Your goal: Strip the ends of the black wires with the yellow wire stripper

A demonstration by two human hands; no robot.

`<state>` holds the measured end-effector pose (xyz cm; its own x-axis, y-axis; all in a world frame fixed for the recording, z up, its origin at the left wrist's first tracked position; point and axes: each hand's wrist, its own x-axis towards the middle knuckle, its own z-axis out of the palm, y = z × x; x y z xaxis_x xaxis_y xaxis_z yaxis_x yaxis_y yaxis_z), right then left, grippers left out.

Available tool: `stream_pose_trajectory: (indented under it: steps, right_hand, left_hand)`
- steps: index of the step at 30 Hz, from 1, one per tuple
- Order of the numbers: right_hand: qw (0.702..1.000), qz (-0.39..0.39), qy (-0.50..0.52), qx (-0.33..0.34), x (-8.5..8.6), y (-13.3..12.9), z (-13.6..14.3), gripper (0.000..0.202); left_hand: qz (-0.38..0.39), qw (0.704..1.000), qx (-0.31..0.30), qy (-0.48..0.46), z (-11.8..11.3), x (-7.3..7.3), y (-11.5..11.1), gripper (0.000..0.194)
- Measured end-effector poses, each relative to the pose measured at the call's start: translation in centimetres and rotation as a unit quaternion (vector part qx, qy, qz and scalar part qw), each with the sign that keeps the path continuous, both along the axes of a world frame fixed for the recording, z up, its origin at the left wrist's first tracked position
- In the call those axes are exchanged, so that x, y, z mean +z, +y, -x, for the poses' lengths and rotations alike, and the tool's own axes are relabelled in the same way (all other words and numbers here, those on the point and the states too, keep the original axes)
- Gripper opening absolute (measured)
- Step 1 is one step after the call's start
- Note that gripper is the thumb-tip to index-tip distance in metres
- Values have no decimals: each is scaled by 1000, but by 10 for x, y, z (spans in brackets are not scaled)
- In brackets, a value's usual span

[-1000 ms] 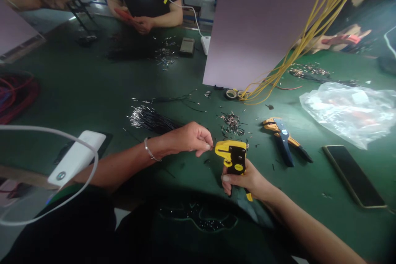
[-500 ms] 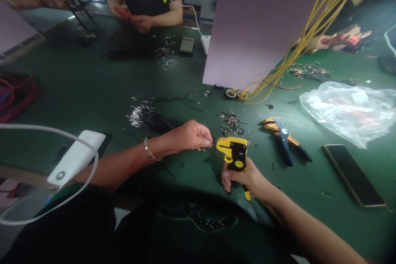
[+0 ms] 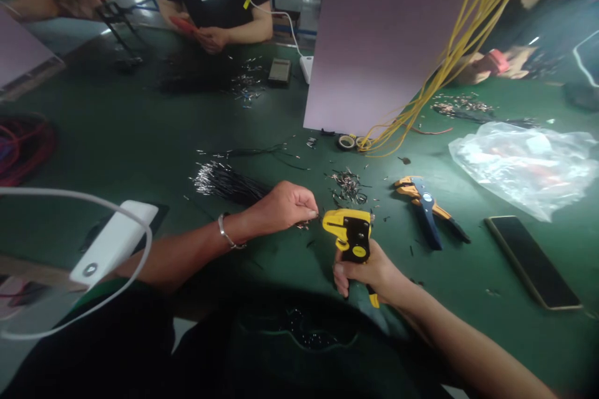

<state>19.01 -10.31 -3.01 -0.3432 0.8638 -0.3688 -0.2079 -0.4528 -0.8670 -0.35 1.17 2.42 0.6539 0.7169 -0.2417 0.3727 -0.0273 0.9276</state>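
Thumb and fingers of my left hand [image 3: 291,207] are pinched together on a thin black wire [image 3: 320,217]; only a short end shows and the rest is hidden. That end points at the nose of a yellow and black wire stripper [image 3: 350,234]. My right hand [image 3: 367,271] is wrapped round the stripper's handles, its jaw turned left towards my left hand. Behind my left forearm lies a bundle of black wires [image 3: 234,182] with bright metal ends. A small pile of wire offcuts [image 3: 349,187] lies just beyond the stripper.
To the right lie a blue and orange wire stripper [image 3: 427,202], a phone [image 3: 533,262] and a clear plastic bag [image 3: 528,168]. Yellow wires [image 3: 449,81] hang beside an upright pale panel [image 3: 374,43]. A white power bank [image 3: 115,240] lies left; co-workers sit across the table.
The view has shifted slightly. Both hands keep nearly the same pose, the wire end still close to the stripper's nose. At the right, a co-worker's hands have moved.
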Motion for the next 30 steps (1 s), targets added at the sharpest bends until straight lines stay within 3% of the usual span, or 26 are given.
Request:
stream_pose_trajectory:
  steps: [4,9,14,18,23,26,30]
  right_hand:
    - [1000,-8,5,-15,1,1,2,19]
    - [1000,-12,-3,26,0,1,1,21]
    - [1000,-10,-5,-13,2,2,-1,20]
    - [1000,-4,10,12,5,3,1,20]
    - [1000,-6,5,-20,3,4,2,18]
    - [1000,-12,12,-1,2,3,1,19]
    - [1000,-3,14,3,0,3,-2,17]
  left_hand:
    - [9,1000,-10,-8,0,1,-2,11]
    - [-26,1000,5,-7,-1,-1,-4,11]
    - [-45,999,1,-10,-1,-6,-3,11]
    - [-47,999,19,-10,-1,-6,-3,11]
    - [-59,998,-10,-5,0,-2,-6,11]
    - [-89,996,23,13,-1,-5,-3,12]
    - [-115,993,22,26,0,-10,-2,13]
